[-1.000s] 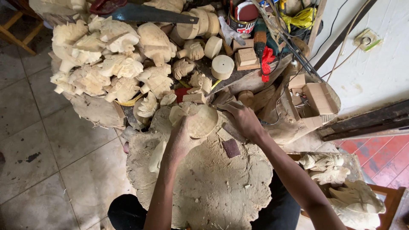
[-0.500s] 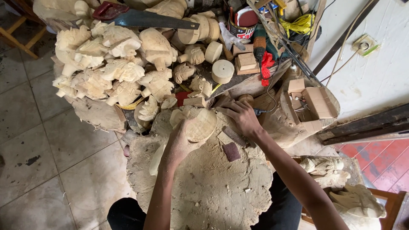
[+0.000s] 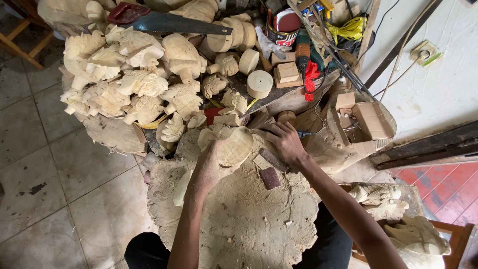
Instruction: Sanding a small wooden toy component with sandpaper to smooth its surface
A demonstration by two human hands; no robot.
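I've got the left hand (image 3: 211, 167) clenched on the pale carved wood piece (image 3: 234, 147) over the stump surface (image 3: 239, 224), right hand (image 3: 284, 142) fingers curled on a small tool I can't identify; best to brace the piece and stroke lightly.

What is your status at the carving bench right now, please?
Left hand grips pale wood carving. Right hand presses its edge, tool not clear. Sandpaper scrap beside it on slab; carvings pile behind.

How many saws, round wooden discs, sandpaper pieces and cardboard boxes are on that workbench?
Handsaw with red handle: 1
Round pale wooden discs: 4 clearly visible
Dark sandpaper pieces: 2
Open cardboard boxes: 1
Total: 8
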